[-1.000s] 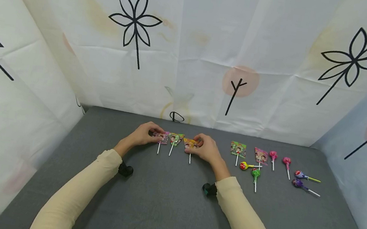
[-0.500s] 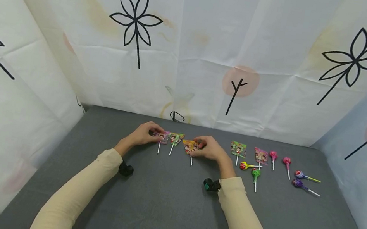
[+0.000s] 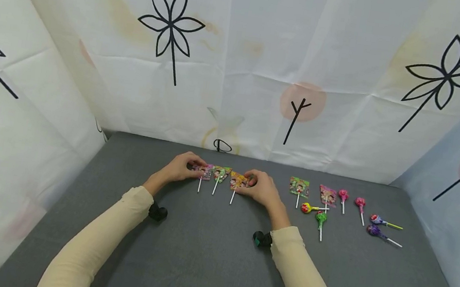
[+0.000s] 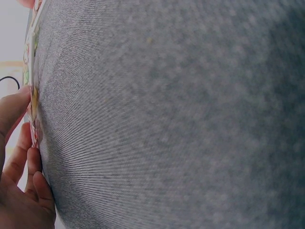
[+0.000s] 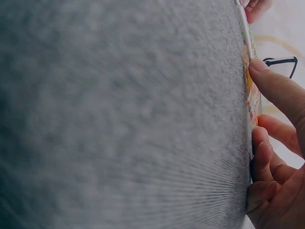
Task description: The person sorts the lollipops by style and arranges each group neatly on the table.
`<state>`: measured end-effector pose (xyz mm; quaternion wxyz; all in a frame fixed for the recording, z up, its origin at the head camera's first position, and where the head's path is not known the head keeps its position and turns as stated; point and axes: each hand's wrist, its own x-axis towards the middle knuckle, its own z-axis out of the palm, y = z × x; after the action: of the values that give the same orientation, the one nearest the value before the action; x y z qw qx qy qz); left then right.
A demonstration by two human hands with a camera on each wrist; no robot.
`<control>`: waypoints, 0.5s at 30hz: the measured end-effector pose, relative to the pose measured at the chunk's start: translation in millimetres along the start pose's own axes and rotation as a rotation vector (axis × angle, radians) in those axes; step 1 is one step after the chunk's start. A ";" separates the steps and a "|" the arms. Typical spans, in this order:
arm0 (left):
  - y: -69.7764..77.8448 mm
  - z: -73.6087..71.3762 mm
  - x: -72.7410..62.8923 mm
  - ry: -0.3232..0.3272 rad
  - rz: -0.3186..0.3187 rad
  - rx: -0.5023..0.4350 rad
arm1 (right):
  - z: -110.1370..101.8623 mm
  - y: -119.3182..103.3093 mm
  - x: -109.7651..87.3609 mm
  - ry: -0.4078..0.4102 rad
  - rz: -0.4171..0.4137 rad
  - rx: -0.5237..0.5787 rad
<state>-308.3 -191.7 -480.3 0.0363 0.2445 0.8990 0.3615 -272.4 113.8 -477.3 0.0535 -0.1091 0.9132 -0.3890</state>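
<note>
Orange flat-pack lollipop has swung its stick from about 5 to 7 o'clock, right hand pinching its packet from 3 o'clock; left hand pinches the pink flat-pack lollipop, green flat-pack lollipop between. Step looks like squaring this row of three; next move probably calls for turning the orange stick toward 6. Count: three here, plus two more flat-packs and six ball lollipops off at 3 o'clock.

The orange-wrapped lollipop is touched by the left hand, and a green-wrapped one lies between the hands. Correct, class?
Not the left hand: the head view shows the right hand touching the orange-wrapped lollipop. A green-wrapped lollipop does lie between the hands.
</note>
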 end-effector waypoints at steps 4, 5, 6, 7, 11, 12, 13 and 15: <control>1.6 -0.4 -0.6 0.002 0.008 -0.006 | 1.6 -0.9 -1.9 0.022 0.016 0.009; 2.1 -0.5 -0.9 0.002 0.011 -0.007 | 1.6 -1.6 -2.5 0.024 0.020 0.011; 2.6 -0.6 -1.1 0.001 0.013 -0.007 | 1.6 -2.4 -2.8 0.025 0.024 0.013; 2.6 -0.5 -1.0 0.000 0.013 -0.008 | 1.6 -3.3 -3.1 0.025 0.028 0.014; 2.4 -0.3 -0.6 -0.003 0.004 -0.005 | 1.3 -5.9 -3.4 0.030 0.046 0.007; 2.0 -0.2 -0.4 -0.003 0.001 -0.005 | 1.3 -5.9 -3.3 0.031 0.049 0.005; 1.5 -0.2 -0.2 -0.003 -0.003 -0.006 | 1.4 -5.7 -3.1 0.032 0.052 0.003; 1.2 -0.2 -0.2 -0.002 -0.006 -0.004 | 1.7 -6.0 -2.8 0.030 0.057 0.000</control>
<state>-307.6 -191.1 -479.4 0.0389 0.2422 0.8989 0.3631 -268.5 109.2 -474.2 0.0510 -0.0772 0.9165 -0.3891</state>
